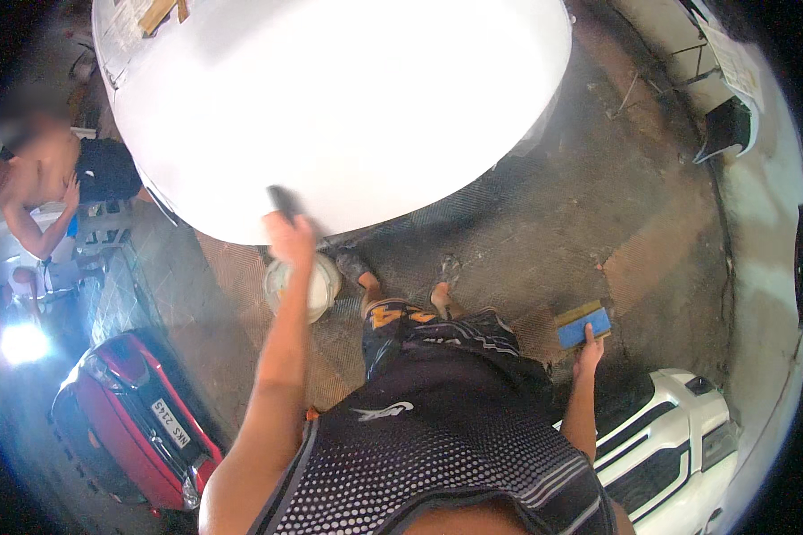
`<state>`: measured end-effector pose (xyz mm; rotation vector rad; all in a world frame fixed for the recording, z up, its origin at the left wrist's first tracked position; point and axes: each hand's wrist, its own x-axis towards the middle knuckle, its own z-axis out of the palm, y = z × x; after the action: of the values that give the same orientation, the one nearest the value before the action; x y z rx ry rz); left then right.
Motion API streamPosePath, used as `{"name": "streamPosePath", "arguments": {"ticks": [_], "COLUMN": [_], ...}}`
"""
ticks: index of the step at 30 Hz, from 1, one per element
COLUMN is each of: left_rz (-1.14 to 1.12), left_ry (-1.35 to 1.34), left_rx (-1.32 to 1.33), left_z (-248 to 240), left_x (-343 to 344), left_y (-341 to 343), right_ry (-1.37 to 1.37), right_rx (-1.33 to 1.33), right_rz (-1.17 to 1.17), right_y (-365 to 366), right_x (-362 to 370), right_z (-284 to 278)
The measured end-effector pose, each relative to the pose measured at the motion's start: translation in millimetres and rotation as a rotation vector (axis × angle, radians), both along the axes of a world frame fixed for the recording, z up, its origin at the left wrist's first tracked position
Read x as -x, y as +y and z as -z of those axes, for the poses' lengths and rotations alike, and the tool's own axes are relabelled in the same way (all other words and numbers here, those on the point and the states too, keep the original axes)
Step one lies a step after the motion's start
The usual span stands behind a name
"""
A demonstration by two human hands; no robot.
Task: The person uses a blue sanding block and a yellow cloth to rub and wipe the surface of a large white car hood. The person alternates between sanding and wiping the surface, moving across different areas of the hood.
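My left hand (291,239) is closed on a dark flat block (284,201), smeared by motion. It is at the near edge of a large, smooth white panel (357,107), which is brightly lit; whether the block touches the panel I cannot tell. Just below that hand, partly hidden by my forearm, a pale round bucket (323,294) stands on the floor. Out to the right, away from the panel, my right hand (588,355) grips a blue block with olive-brown sides (583,326), its thumb lying on the blue face.
On the left stand another person (45,178) and a red car (138,419) near a bright lamp (24,343). A white car front (678,437) is at the lower right. A pale wall (776,267) runs down the right side. The floor (651,241) looks stained.
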<state>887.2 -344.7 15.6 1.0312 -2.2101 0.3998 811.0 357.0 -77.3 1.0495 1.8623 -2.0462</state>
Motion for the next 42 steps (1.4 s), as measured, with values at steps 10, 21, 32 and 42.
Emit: {"name": "streamPosePath", "arguments": {"ticks": [10,21,32,42], "left_rz": [0.976,0.807,0.092,1.221], "left_ry": [-0.332,-0.557,0.026,-0.521], "left_rx": [-0.442,-0.404,-0.199,-0.548], "left_z": [-29.5,-26.2,-146.5,-24.8], "left_x": [246.0,169.1,150.4,246.0], "left_y": [273.4,172.5,-208.7,171.9], "right_ry": [0.166,0.123,-0.081,0.044], "right_rx": [0.104,0.045,-0.120,-0.020], "right_rz": [-0.134,-0.019,0.250,0.249], "right_y": [-58.4,-49.2,-96.9,-175.0], "right_x": [66.0,1.4,-83.8,-47.6], "right_z": [-61.0,25.0,-46.1,-101.5]}}
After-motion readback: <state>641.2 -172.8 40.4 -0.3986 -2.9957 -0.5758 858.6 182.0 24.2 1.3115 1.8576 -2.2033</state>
